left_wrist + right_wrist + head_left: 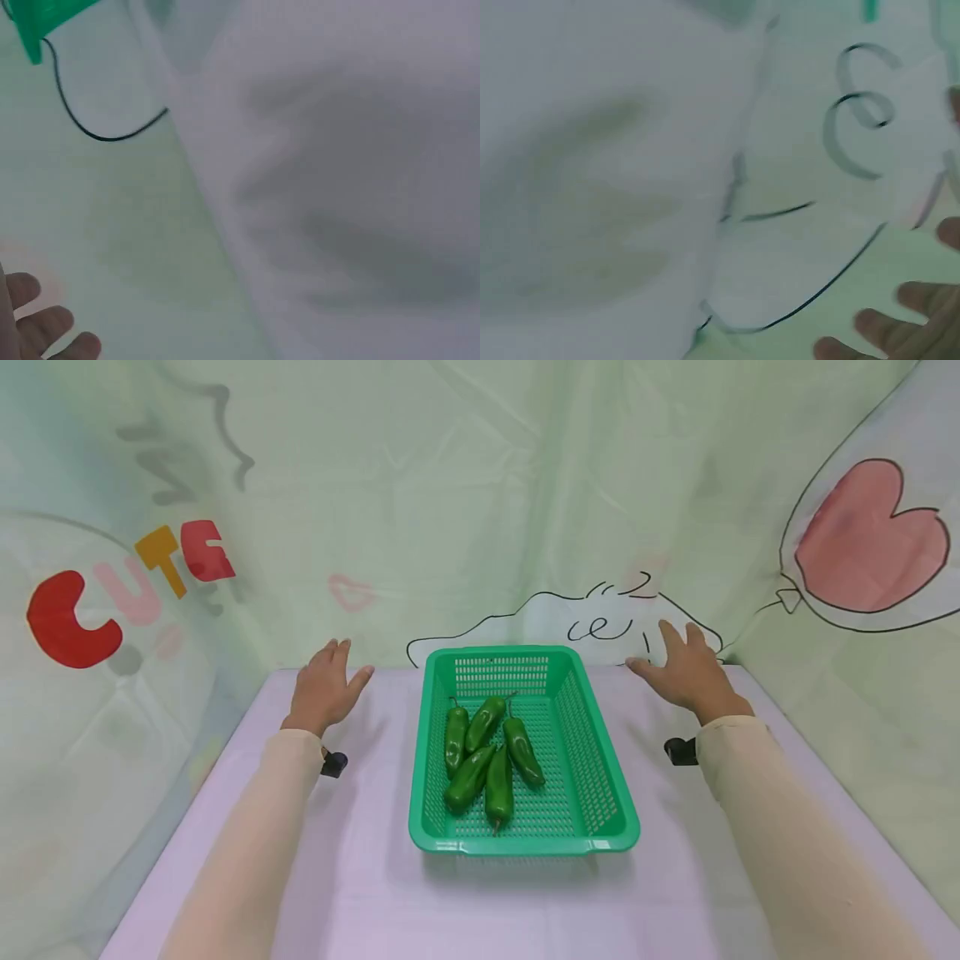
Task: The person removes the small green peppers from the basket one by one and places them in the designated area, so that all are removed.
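A green plastic basket (525,847) with slotted walls stands mid-table in the head view. Several green peppers (499,785) lie inside it, gathered toward its left side. Left of the basket, my left hand (324,687) is held over the table, fingers spread and touching nothing. On the other side, my right hand (686,672) hovers apart from the basket, also with extended fingers and nothing in it. Some fingertips (46,326) show at the lower left of the left wrist view, and fingers (889,330) appear at the lower right of the right wrist view.
A pale cloth covers the table (360,877). Behind it hangs a light green printed curtain (420,510) with cartoon drawings, wrapping round both sides. Dark wrist straps (681,752) sit at the sleeve ends. Hand shadows fall on the cloth.
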A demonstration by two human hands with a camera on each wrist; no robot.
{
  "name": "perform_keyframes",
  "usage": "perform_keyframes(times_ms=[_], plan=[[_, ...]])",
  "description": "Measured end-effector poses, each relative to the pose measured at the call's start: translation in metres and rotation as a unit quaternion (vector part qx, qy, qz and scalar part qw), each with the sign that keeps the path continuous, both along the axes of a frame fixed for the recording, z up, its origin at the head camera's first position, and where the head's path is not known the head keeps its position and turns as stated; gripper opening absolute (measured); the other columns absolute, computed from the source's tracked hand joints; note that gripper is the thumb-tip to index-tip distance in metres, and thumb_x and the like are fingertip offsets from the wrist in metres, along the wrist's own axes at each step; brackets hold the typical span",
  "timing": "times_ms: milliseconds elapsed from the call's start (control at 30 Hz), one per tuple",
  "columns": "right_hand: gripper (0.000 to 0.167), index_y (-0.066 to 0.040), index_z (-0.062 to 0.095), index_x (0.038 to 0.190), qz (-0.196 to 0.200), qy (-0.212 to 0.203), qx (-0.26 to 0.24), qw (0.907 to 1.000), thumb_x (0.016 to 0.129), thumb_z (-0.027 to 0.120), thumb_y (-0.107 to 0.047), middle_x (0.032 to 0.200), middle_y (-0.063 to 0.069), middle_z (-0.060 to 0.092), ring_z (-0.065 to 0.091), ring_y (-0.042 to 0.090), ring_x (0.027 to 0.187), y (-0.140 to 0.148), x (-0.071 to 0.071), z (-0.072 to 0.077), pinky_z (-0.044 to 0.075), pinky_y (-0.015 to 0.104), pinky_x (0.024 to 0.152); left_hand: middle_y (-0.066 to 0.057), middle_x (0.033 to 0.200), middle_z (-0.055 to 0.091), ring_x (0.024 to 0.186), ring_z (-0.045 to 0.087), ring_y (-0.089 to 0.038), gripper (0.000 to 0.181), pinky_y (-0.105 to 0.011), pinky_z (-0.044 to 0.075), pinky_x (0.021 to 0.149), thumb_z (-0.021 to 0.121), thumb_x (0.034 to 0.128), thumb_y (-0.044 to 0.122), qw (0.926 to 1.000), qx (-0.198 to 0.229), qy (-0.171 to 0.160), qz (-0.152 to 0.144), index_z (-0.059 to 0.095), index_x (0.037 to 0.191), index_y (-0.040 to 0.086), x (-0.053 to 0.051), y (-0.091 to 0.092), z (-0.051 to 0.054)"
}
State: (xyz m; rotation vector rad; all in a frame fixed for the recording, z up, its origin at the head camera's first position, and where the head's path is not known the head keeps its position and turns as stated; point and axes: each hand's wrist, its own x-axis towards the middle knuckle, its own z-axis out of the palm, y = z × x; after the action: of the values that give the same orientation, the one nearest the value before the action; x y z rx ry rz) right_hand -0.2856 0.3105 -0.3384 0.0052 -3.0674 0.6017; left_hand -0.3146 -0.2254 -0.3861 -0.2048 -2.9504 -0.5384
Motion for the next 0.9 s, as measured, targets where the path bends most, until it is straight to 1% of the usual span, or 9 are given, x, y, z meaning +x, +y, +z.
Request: perform_keyframes(times_ms=[67,100,200,300,400,500,633,800,900], plan=[[0.100,0.001,0.004,0.166,0.014,-0.004,-0.022,0.9997,0.102,0.051,-0.060,0.164,0.041,0.005,0.015,0.062,0.148,-0.012,0.001,0.015,0.025,0.081,0.112,-0.026,0.170,0.020,0.155,0.021,-0.048,0.079,-0.067,0.021,0.124,0.041,0.1092,0.054,0.9987,0.049,-0.017,-0.005,0.020,0.166,0.003,0.005,0.001,0.006],[0.097,0.002,0.007,0.165,0.020,-0.002,-0.030,0.9994,0.102,0.054,-0.056,0.163,0.041,0.011,0.019,0.061,0.148,-0.018,0.001,0.022,0.027,0.078,0.113,-0.026,0.169,0.022,0.154,0.023,-0.048,0.079,-0.066,0.024,0.123,0.043,0.1090,0.053,0.9971,0.071,-0.025,-0.008,0.021,0.165,0.003,0.007,0.003,0.009],[0.093,0.004,0.014,0.164,0.032,-0.004,-0.050,0.9982,0.102,0.058,-0.048,0.161,0.040,0.024,0.025,0.057,0.148,-0.038,0.004,0.037,0.030,0.075,0.115,-0.022,0.169,0.025,0.153,0.029,-0.045,0.079,-0.064,0.030,0.122,0.046,0.1078,0.054,0.9891,0.138,-0.050,-0.016,0.022,0.166,0.007,0.014,0.008,0.018],[0.089,0.002,0.018,0.164,0.042,-0.010,-0.067,0.9968,0.102,0.059,-0.045,0.159,0.037,0.031,0.031,0.055,0.146,-0.057,0.008,0.043,0.035,0.074,0.113,-0.019,0.168,0.030,0.151,0.035,-0.042,0.078,-0.062,0.037,0.119,0.051,0.1068,0.052,0.9798,0.187,-0.066,-0.024,0.024,0.166,0.010,0.021,0.017,0.024],[0.084,0.001,0.022,0.164,0.055,-0.014,-0.084,0.9949,0.102,0.060,-0.041,0.157,0.035,0.038,0.038,0.056,0.142,-0.077,0.012,0.045,0.041,0.073,0.108,-0.018,0.167,0.034,0.150,0.038,-0.040,0.075,-0.060,0.041,0.116,0.055,0.1065,0.047,0.9708,0.225,-0.075,-0.035,0.026,0.166,0.011,0.027,0.027,0.026],[0.078,0.000,0.028,0.162,0.071,-0.019,-0.102,0.9920,0.103,0.062,-0.036,0.154,0.034,0.043,0.044,0.055,0.139,-0.097,0.012,0.039,0.043,0.071,0.108,-0.018,0.165,0.037,0.149,0.041,-0.039,0.074,-0.059,0.043,0.116,0.058,0.1060,0.043,0.9633,0.251,-0.085,-0.041,0.028,0.165,0.011,0.032,0.036,0.025],[0.073,0.001,0.033,0.160,0.093,-0.032,-0.118,0.9881,0.103,0.064,-0.033,0.149,0.032,0.049,0.050,0.051,0.133,-0.117,0.010,0.023,0.046,0.066,0.108,-0.017,0.164,0.038,0.148,0.043,-0.037,0.074,-0.058,0.043,0.116,0.061,0.1052,0.039,0.9517,0.284,-0.107,-0.046,0.028,0.165,0.012,0.039,0.045,0.022],[0.072,0.003,0.035,0.158,0.108,-0.053,-0.129,0.9843,0.102,0.065,-0.030,0.144,0.032,0.053,0.055,0.049,0.129,-0.133,0.008,0.003,0.049,0.062,0.105,-0.019,0.165,0.038,0.147,0.044,-0.038,0.075,-0.054,0.047,0.113,0.063,0.1047,0.032,0.9305,0.334,-0.138,-0.059,0.026,0.166,0.011,0.046,0.055,0.018],[0.072,0.004,0.036,0.157,0.113,-0.068,-0.138,0.9816,0.101,0.065,-0.029,0.144,0.033,0.054,0.054,0.048,0.130,-0.139,0.008,-0.006,0.050,0.060,0.105,-0.020,0.164,0.038,0.145,0.047,-0.039,0.076,-0.052,0.051,0.110,0.065,0.1041,0.029,0.9226,0.348,-0.154,-0.066,0.025,0.166,0.010,0.049,0.060,0.015]])
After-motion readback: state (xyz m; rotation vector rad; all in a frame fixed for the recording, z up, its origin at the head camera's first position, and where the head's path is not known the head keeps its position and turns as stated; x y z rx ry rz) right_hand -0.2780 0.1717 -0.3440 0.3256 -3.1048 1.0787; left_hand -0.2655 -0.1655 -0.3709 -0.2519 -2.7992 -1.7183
